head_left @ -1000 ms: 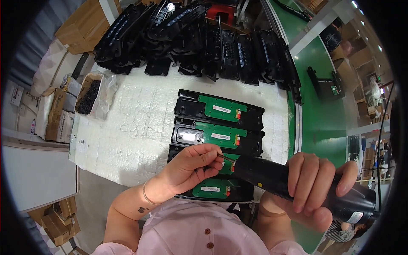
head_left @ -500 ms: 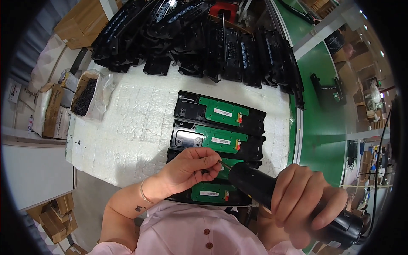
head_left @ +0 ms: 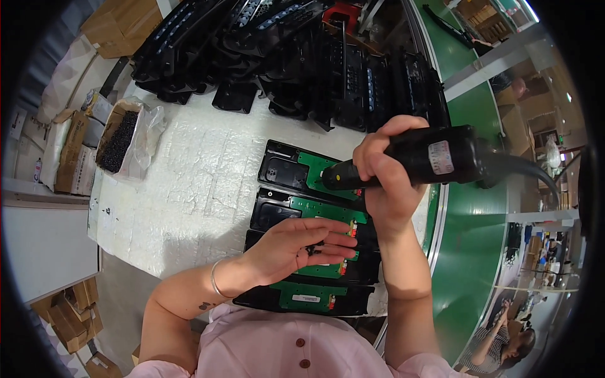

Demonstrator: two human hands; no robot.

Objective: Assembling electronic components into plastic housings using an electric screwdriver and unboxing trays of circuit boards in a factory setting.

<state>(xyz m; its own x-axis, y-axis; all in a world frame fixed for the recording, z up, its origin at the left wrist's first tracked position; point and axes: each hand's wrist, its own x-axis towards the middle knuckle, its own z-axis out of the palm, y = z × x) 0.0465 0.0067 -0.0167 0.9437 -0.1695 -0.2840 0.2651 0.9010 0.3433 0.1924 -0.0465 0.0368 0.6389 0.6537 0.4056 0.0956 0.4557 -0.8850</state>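
Several black housings with green circuit boards (head_left: 315,208) lie in a row on the white bench mat (head_left: 189,189). My left hand (head_left: 296,249) hovers palm up over the third housing, fingers curled around a few small black screws (head_left: 313,249). My right hand (head_left: 387,183) grips a black electric screwdriver (head_left: 435,157) held level, its tip pointing left above the farthest board (head_left: 321,170). A cable runs off the tool to the right.
A heap of black plastic housings (head_left: 283,57) fills the back of the bench. An open box of dark screws (head_left: 120,135) stands at the left. A green conveyor (head_left: 472,239) runs along the right. Cardboard boxes (head_left: 75,309) sit low left; another person (head_left: 498,340) sits low right.
My right hand has lifted the screwdriver from the near right up over the farthest board. My left hand has turned palm up and stayed over the third housing.
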